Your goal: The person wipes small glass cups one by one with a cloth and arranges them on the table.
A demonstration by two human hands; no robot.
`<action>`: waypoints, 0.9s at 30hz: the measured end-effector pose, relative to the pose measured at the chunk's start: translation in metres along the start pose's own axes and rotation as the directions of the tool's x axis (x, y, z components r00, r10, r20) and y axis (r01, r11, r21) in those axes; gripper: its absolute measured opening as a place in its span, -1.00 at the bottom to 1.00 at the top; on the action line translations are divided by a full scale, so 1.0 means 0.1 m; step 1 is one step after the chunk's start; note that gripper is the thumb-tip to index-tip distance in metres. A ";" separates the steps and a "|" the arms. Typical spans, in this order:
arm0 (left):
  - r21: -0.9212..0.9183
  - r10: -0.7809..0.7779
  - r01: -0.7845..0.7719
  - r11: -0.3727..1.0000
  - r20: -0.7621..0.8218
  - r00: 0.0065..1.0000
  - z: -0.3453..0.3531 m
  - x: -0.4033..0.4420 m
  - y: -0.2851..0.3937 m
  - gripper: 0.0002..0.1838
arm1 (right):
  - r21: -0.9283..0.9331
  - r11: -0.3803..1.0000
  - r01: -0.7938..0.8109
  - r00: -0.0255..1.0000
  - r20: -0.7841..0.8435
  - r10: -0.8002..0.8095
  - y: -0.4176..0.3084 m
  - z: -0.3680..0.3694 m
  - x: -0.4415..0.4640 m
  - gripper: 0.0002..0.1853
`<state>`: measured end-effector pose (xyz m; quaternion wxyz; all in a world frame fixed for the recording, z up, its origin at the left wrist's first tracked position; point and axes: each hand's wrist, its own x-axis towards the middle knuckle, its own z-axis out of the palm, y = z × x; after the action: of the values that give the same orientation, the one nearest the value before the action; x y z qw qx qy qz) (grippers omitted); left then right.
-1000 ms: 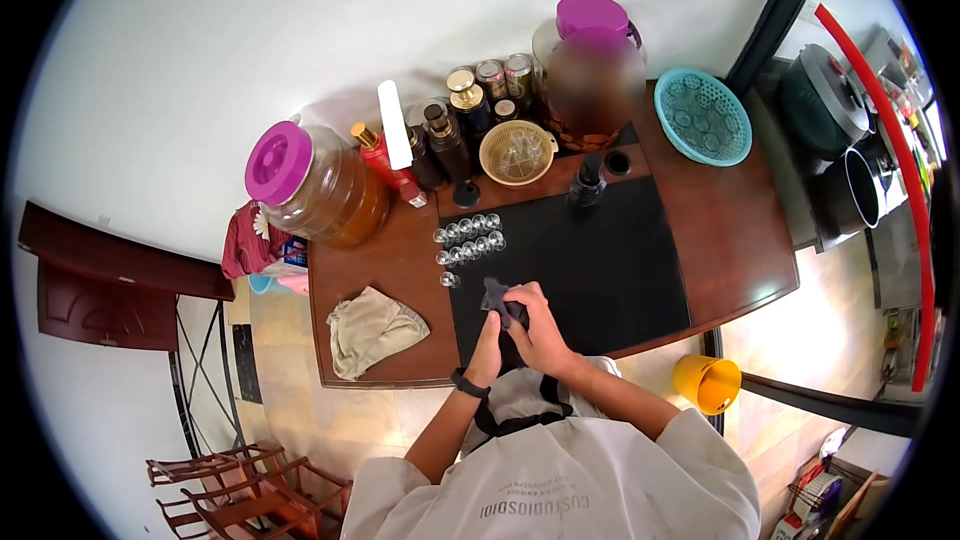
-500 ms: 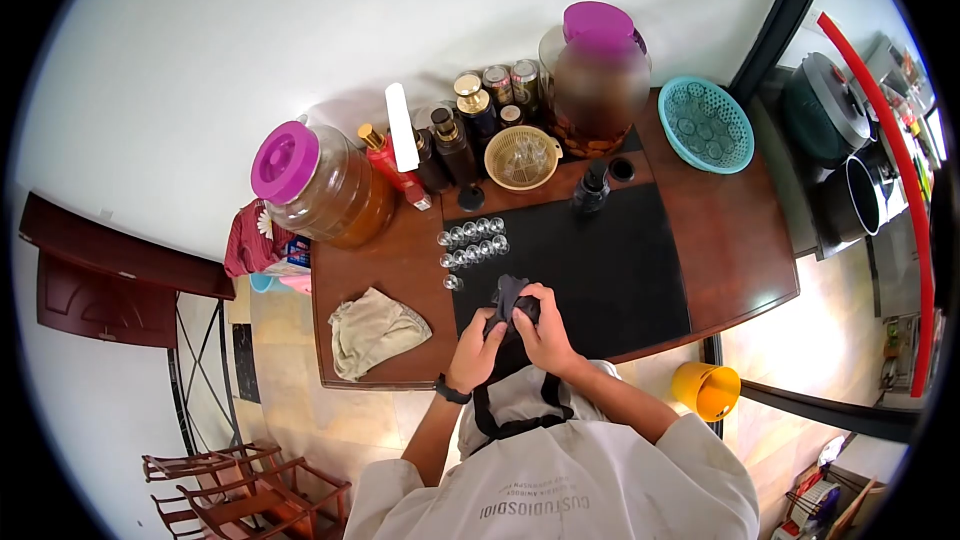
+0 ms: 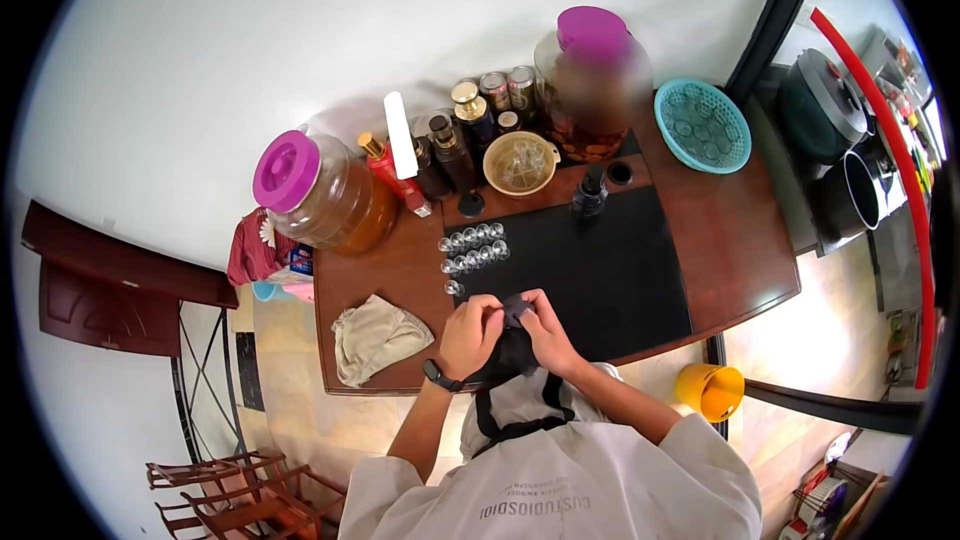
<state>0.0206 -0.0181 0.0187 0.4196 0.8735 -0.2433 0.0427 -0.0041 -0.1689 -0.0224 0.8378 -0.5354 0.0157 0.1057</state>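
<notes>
A dark grey cloth [image 3: 516,345] hangs between my two hands at the front edge of the black mat [image 3: 610,270]. My left hand [image 3: 470,336], with a black band at the wrist, pinches the cloth from the left. On its right side my right hand [image 3: 547,336] grips the cloth too. Whether anything is inside the cloth cannot be seen. Just beyond my hands, small clear glasses [image 3: 472,261] stand in rows on the mat's left part. To the left lies a crumpled beige cloth [image 3: 378,339].
Along the wall stand a purple-lidded jar [image 3: 345,205], another such jar [image 3: 590,125], bottles and cans. A beige basket [image 3: 520,163] and a turquoise basket [image 3: 702,126] hold glasses. A black bottle [image 3: 590,192] stands on the mat. A yellow bin [image 3: 710,392] is on the floor.
My hands have shifted slightly, and the left has turned with its back upward. The dark cloth, bunched up before, now hangs down between them. The view has moved a little.
</notes>
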 end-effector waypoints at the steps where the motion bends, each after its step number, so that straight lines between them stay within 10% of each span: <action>1: -0.174 -0.176 0.162 0.971 -0.070 0.982 0.06 -0.02 -0.01 -0.88 | 0.007 1.000 0.008 1.000 0.016 -0.008 -0.04 0.02 -0.02 -0.83; 7: -0.448 -0.460 0.350 0.823 -0.163 0.873 0.19 -0.01 -0.10 -0.68 | -0.121 0.912 0.393 0.885 0.321 -0.339 -0.07 -0.02 -0.01 -0.71; 11: -0.561 -0.475 0.383 0.734 -0.021 0.880 0.22 -0.05 -0.09 -0.64 | -0.089 0.969 0.229 0.944 0.262 -0.199 -0.03 -0.04 -0.07 -0.67; 19: -0.504 -0.484 0.267 0.822 -0.370 0.793 0.22 -0.01 -0.05 -0.68 | -0.018 0.945 0.326 0.921 0.232 -0.313 -0.14 -0.02 -0.02 -0.76; 27: -0.637 -0.509 0.342 0.691 -0.093 0.856 0.19 -0.07 0.02 -0.61 | -0.314 0.761 0.568 0.812 0.367 -0.454 -0.27 0.00 0.00 -0.73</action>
<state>0.0115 -0.0309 0.0058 0.7001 0.7133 0.0247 -0.0208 0.0006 -0.1794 0.0017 0.6969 -0.6625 -0.2687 -0.0566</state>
